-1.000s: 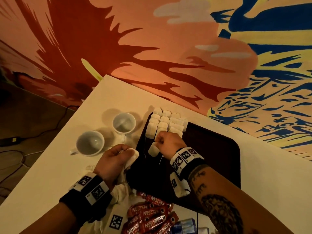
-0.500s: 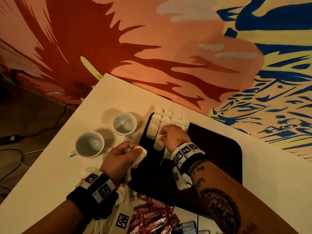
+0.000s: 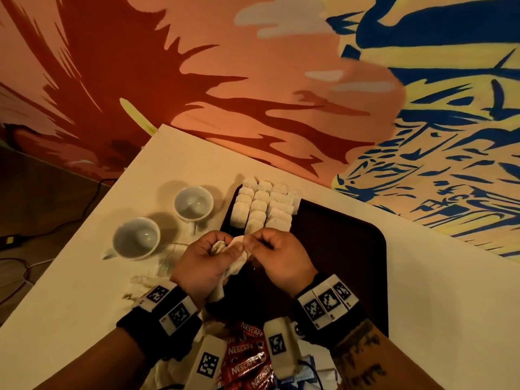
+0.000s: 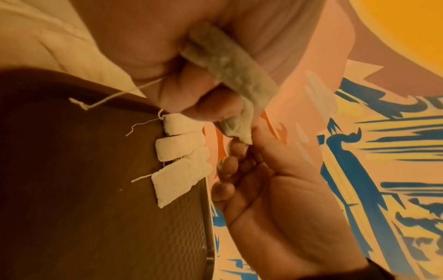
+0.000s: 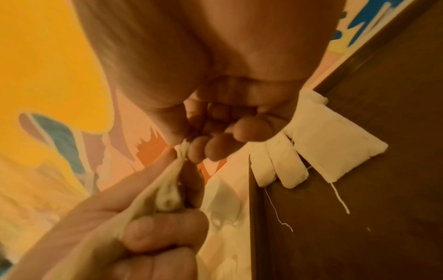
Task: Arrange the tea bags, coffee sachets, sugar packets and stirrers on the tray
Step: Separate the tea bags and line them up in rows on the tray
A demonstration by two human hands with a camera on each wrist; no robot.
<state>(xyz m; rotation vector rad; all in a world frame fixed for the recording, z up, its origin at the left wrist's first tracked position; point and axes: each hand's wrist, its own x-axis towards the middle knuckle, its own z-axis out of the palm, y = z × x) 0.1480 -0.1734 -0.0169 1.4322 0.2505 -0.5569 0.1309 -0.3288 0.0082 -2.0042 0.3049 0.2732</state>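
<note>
A dark brown tray point(image 3: 337, 249) lies on the white table. Several white tea bags point(image 3: 261, 206) lie in neat rows at its far left corner, also shown in the left wrist view as tea bags point(image 4: 179, 164) and in the right wrist view as tea bags point(image 5: 330, 144). Just in front of the rows, my left hand point(image 3: 225, 246) grips a bunch of tea bags point(image 4: 230, 75). My right hand point(image 3: 249, 246) pinches the tip of one of those bags point(image 5: 183, 149) between thumb and fingertips. Red Nescafe coffee sachets point(image 3: 247, 358) lie at the near edge between my wrists.
Two white cups point(image 3: 136, 239) point(image 3: 193, 204) stand on the table left of the tray. Loose tea bags and strings point(image 3: 146, 280) lie near my left wrist. Blue packets point(image 3: 306, 375) show beside the sachets. A painted wall runs along the table's far edge.
My right hand left a tea bag in the rows on the tray and drew back to my left hand, where it now pinches another bag. My left hand shifted slightly right.
</note>
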